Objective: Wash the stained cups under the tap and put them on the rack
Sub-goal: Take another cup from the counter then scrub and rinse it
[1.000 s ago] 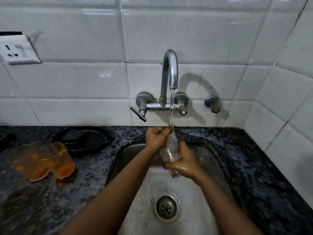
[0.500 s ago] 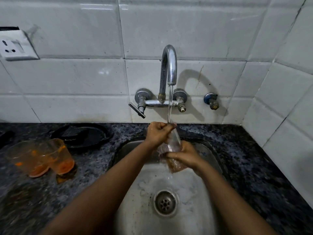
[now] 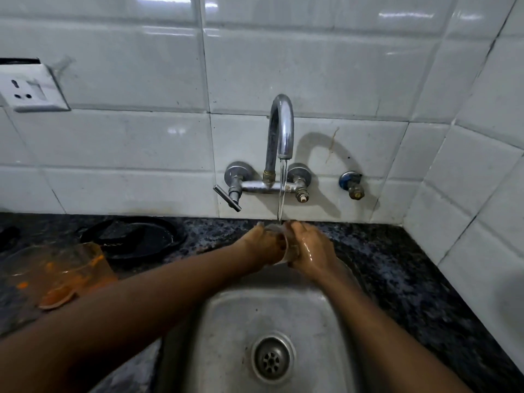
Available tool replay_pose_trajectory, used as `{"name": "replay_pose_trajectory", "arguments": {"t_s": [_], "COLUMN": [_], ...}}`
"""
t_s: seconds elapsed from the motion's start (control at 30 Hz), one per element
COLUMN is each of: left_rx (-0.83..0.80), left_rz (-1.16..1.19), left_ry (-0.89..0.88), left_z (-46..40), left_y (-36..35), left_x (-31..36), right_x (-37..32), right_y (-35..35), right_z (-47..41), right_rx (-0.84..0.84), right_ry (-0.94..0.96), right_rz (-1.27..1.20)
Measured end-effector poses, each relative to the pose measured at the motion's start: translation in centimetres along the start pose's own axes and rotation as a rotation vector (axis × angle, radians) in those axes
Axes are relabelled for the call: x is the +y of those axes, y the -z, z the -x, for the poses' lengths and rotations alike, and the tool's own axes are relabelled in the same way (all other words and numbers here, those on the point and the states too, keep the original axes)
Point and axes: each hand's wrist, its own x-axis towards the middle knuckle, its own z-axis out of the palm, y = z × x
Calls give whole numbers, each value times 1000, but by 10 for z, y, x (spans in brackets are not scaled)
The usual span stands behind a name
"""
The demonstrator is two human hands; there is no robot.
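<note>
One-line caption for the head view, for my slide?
Both hands, left hand and right hand, hold a clear cup under the running tap.

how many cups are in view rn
3. One clear cup is held between the left hand and right hand under the tap. Two orange-stained cups sit on the counter at left. More may be out of view.

Dim, bluish indoor light falls from above and in front, laying bright streaks of glare on the glossy white tiles [image 3: 312, 52]. The tap [image 3: 280, 129] throws a soft curved shadow rightward onto the wall. The dark counter [image 3: 397, 265] swallows detail. Wide-angle distortion bends the tile lines outward, and the stained cups [image 3: 56, 273] at the left smear with blur.
</note>
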Motion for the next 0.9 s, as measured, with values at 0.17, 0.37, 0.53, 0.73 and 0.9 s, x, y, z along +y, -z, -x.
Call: {"name": "replay_pose_trajectory", "arguments": {"t_s": [0.17,0.37,0.53,0.73,0.9], "left_rx": [-294,-119,80,455,273], "left_rz": [1436,320,764,1718,2124], "left_ry": [3,132,109,334,229], "left_z": [2,3,22,44,13], "left_y": [22,-11,-10,-27,-12], "left_x": [5,19,4,16,30], "right_x": [9,8,10,14,5], "right_y": [0,2,3,0,3], "right_z": [-1,-5,2,6,0], "right_rx": [-19,-103,-186,-217,-122], "right_ry": [93,177,31,42,183], "right_rz": [14,126,0,245,264]}}
